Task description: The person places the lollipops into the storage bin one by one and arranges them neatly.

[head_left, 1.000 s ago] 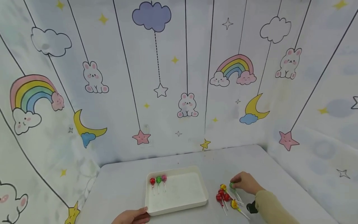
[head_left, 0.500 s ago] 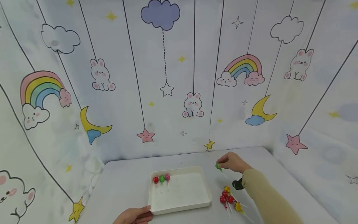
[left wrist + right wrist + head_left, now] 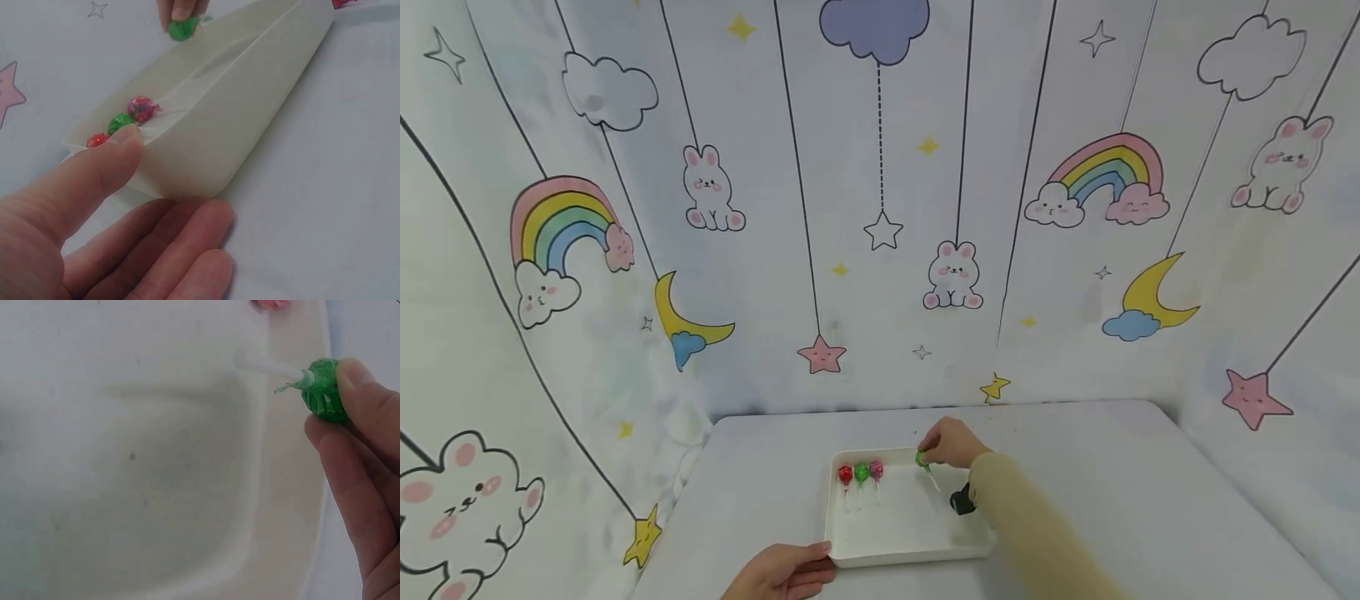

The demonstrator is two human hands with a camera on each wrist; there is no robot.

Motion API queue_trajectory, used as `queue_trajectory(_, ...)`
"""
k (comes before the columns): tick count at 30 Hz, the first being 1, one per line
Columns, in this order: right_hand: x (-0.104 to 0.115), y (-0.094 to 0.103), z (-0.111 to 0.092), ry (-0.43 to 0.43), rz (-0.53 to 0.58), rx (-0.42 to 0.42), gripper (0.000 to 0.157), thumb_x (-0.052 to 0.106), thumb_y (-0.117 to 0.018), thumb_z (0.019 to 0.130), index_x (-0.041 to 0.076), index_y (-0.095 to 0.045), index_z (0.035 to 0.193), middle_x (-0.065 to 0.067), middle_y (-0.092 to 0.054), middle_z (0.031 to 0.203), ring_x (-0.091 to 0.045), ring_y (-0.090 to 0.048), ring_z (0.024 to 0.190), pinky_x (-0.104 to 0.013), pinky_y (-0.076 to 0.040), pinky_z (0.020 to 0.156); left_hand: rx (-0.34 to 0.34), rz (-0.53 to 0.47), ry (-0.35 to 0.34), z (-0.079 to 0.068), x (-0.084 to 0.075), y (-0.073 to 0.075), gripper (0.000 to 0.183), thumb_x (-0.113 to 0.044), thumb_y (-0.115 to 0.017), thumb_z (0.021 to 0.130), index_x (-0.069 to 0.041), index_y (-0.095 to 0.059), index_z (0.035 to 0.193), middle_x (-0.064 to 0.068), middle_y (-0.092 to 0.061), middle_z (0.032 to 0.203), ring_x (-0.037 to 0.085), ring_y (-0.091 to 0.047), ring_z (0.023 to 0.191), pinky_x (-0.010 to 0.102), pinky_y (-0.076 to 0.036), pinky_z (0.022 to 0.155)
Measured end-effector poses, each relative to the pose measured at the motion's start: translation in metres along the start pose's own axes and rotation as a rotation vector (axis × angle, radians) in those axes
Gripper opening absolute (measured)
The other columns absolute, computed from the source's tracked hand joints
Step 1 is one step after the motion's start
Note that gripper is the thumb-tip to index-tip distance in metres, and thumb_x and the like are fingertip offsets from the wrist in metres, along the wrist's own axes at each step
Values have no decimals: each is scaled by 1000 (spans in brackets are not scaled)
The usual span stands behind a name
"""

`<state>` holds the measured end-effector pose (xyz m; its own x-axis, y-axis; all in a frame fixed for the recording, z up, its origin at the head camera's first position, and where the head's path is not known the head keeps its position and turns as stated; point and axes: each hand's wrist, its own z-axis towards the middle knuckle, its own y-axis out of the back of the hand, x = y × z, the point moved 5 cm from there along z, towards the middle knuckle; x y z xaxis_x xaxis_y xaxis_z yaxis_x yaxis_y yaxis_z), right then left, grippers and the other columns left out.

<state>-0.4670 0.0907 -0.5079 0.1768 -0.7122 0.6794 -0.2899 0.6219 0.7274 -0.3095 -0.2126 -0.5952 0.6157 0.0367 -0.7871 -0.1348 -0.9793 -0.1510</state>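
Note:
My right hand (image 3: 953,443) pinches a green lollipop (image 3: 324,390) by its wrapped head, above the far side of the white tray (image 3: 910,552). The lollipop's stick slants down over the tray floor. At the tray's near left corner, my left hand (image 3: 784,570) grips the wall, thumb at the rim and fingers against the underside. Inside, along the far left, a red lollipop (image 3: 846,475), another green lollipop (image 3: 862,472) and a pink lollipop (image 3: 877,470) lie side by side, sticks toward me. In the left wrist view, my left thumb partly covers the red one.
The tray stands on a white table (image 3: 760,467) with a patterned wall (image 3: 895,333) behind it. A bit of red wrapper (image 3: 344,3) shows beyond the tray in the left wrist view. My right sleeve (image 3: 1037,525) blocks part of the table's right side.
My right hand has lifted the green lollipop from the loose pile and carried it left over the tray. The head view has turned right. My left hand keeps its hold on the tray.

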Motion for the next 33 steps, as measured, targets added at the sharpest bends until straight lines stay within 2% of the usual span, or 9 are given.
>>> queue_trajectory(4,6,-28,14,28,-57,-45,8,5,-84,83,8,-80,88,0,-74,83,-12,-64,74,-30,-59,66,8,8,-14,-1,-2,-1,45,-25,-79,92,12,-69,116,10,-79,94,16,-77,89,30,-63,87)
queue_trajectory(7,10,-44,19,46,-100,-104,8,4,-86,81,8,-79,85,-1,-73,83,-12,-62,75,-31,-58,68,7,12,-22,0,-1,-2,45,-25,-79,92,12,-69,115,10,-79,94,16,-77,89,30,-63,87)
queue_trajectory(10,13,-54,21,41,-120,-160,10,2,-86,79,5,-78,84,-4,-74,83,-15,-63,76,-36,-59,71,7,10,-20,1,-1,-4,43,-25,-79,92,11,-70,115,10,-79,95,16,-76,89,30,-63,88)
queue_trajectory(15,14,-69,23,11,-131,-223,10,1,-84,81,3,-75,85,-5,-72,80,-15,-62,73,-36,-59,69,14,9,-21,3,1,-3,40,-24,-78,93,9,-71,114,10,-79,95,16,-77,88,29,-63,87)
queue_trajectory(22,23,-73,25,-58,-160,-263,12,1,-84,80,1,-74,87,-7,-73,83,-20,-67,78,-40,-61,75,19,12,-20,6,1,1,41,-25,-78,93,9,-71,115,10,-79,95,16,-77,89,29,-63,87)
queue_trajectory(27,25,-72,20,-44,-186,-286,12,3,-85,80,2,-76,86,-7,-74,82,-20,-68,76,-38,-60,71,5,45,-21,6,3,0,42,-26,-79,93,10,-71,113,10,-79,94,17,-77,90,27,-63,87)
queue_trajectory(33,25,-72,18,-11,-164,-304,10,2,-85,80,2,-76,84,-5,-73,78,-16,-63,71,-35,-57,65,-12,81,-26,9,3,2,45,-28,-78,93,12,-70,114,11,-79,94,19,-77,92,29,-63,88)
